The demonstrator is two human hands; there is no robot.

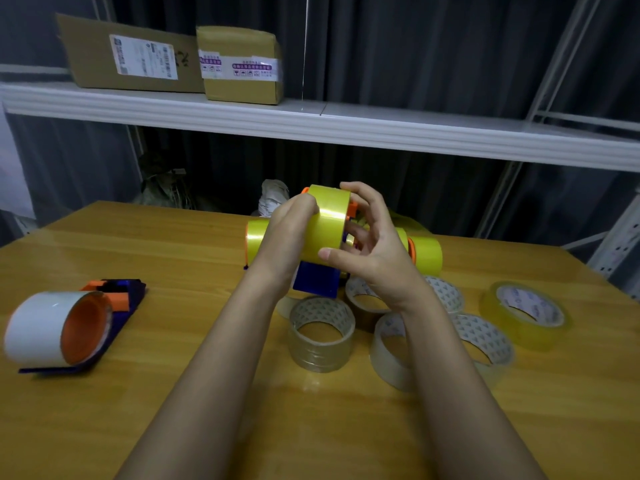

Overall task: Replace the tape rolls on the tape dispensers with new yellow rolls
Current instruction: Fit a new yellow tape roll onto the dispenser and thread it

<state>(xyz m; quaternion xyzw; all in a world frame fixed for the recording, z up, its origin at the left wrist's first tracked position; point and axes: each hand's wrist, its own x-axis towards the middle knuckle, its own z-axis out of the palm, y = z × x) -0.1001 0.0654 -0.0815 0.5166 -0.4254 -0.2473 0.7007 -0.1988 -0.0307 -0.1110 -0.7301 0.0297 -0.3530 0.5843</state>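
Note:
I hold a blue and orange tape dispenser [317, 280] above the table's middle, with a yellow roll [327, 221] on it. My left hand [285, 233] grips the roll's left side. My right hand [372, 244] curls round its right side, thumb on the roll's front, fingers at the orange hub. Behind, two more dispensers carry yellow rolls, one at the left [256, 239] and one at the right [427, 254]. A fourth dispenser [117, 294] lies at the left edge with a white roll [43, 325] on it.
Several clear and brownish tape rolls [322, 332] lie on the wooden table [173, 258] under my wrists. A yellowish roll [524, 313] lies flat at the right. A white shelf [311, 123] with two cardboard boxes [239, 64] runs above the table's far edge.

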